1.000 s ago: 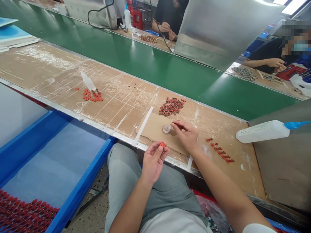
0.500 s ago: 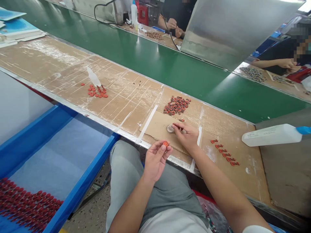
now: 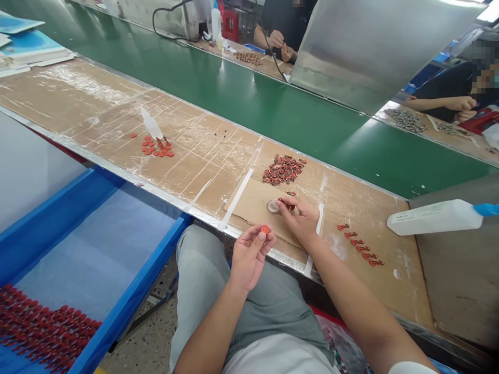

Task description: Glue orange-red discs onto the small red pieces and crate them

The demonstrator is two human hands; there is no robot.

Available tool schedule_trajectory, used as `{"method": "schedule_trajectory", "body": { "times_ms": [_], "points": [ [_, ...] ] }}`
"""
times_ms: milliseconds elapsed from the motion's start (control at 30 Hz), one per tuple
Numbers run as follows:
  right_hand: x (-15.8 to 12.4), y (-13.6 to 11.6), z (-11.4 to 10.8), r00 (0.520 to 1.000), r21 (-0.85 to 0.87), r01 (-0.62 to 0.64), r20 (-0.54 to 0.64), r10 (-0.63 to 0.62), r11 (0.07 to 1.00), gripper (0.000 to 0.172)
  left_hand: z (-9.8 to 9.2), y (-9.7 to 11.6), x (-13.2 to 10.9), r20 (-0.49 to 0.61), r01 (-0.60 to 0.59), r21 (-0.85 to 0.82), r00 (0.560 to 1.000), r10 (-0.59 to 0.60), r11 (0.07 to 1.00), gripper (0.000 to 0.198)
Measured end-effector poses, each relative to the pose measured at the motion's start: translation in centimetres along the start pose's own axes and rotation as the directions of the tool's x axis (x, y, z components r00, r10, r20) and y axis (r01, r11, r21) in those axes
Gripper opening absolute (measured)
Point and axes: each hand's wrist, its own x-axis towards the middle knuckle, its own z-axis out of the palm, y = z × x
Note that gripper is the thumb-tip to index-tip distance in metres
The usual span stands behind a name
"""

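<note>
We're pinching a red-orange disc (image 3: 265,229) in our left hand (image 3: 249,254) by the near edge of the cardboard sheet (image 3: 255,200) and gripping a small reddish piece (image 3: 280,200) in our right hand (image 3: 299,217) at the round pot (image 3: 272,207), contact unclear, with a pile of red-and-black pieces (image 3: 284,170) lying just beyond.

Work table (image 3: 202,161) in front, belt (image 3: 234,98) behind it along its length; cardboard sheet (image 3: 255,200) on table, tape strip (image 3: 236,199) along its left; small dish (image 3: 272,207) on sheet, right hand (image 3: 299,215) at its right with small part (image 3: 280,200) in fingers; left hand (image 3: 249,255) before sheet, holding disc (image 3: 265,229); heap of parts (image 3: 284,170) behind sheet; row of pieces (image 3: 359,243) right of right hand; bottle (image 3: 434,217) farther right; loose discs (image 3: 156,152) well left on table; tray (image 3: 136,285) at left below table's near edge, more pieces (image 3: 49,328) in it; co-worker (image 3: 286,23) across belt, panel (image 3: 358,52) just right
</note>
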Motion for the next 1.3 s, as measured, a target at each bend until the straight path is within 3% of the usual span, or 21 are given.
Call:
{"method": "schedule_trajectory", "body": {
  "times_ms": [167, 300, 433, 567, 1300],
  "points": [
    [0.3, -1.0, -0.5, 0.979, 0.267, -0.121, -0.127, 0.159, 0.956, 0.027, 0.0, 0.0, 0.0, 0.022, -0.004, -0.002, 1.000, 0.004, 1.000, 0.020],
    [-0.9, -3.3, -1.6, 0.956, 0.471, -0.199, -0.098, 0.275, 0.859, 0.023, 0.1, -0.1, 0.0, 0.035, -0.004, -0.002, 0.999, 0.005, 1.000, 0.019],
    [-3.6, -6.1, -2.5, 0.958, 0.587, -0.216, -0.025, 0.284, 0.780, 0.020, 0.1, -0.3, -0.1, 0.056, -0.013, 0.006, 0.998, 0.013, 1.000, 0.018],
    [-5.4, -7.7, -2.6, 0.966, 0.590, -0.241, 0.065, 0.252, 0.770, 0.020, 0.3, -0.5, -0.3, 0.086, -0.053, 0.013, 0.995, 0.052, 0.999, 0.017],
    [-5.8, -7.9, -2.2, 0.992, 0.519, -0.117, 0.020, 0.125, 0.847, 0.030, -0.1, -0.4, -0.4, 0.083, -0.107, 0.050, 0.991, 0.103, 0.993, 0.017]
  ]
}}
